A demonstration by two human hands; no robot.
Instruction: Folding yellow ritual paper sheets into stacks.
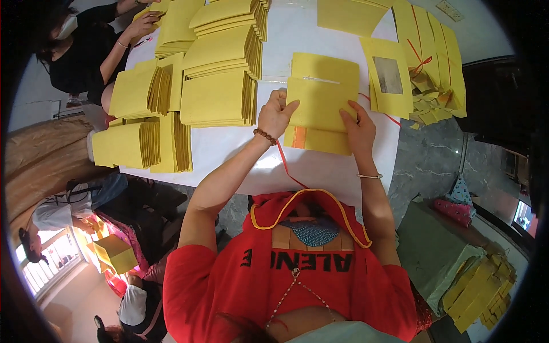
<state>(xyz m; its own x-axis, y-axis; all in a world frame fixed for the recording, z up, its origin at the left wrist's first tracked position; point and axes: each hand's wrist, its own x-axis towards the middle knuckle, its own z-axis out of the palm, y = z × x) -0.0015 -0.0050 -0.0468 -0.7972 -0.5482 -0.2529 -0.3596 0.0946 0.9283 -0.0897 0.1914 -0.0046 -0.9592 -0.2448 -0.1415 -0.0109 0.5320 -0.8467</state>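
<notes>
Between my hands, over the white table point(229, 154), is a folded yellow paper piece point(320, 106) with a slit-like pale line near its top and an orange patch at the lower left. My left hand point(275, 116) grips its left edge, thumb on top and fingers curled behind. On the opposite edge, my right hand point(360, 128) pinches it with the thumb on the front. A red ribbon point(284, 163) hangs below my left wrist and runs toward my lap. Just right of the paper lies a yellow sheet with a grey rectangle point(389, 75).
Stacks of folded yellow papers point(214, 97) fill the table's left side. Tied yellow bundles point(432, 43) stand at the far right. Another person's hand point(143, 26) touches papers at the far left. Yellow pieces point(480, 291) are heaped by a green-grey box point(434, 251) at lower right.
</notes>
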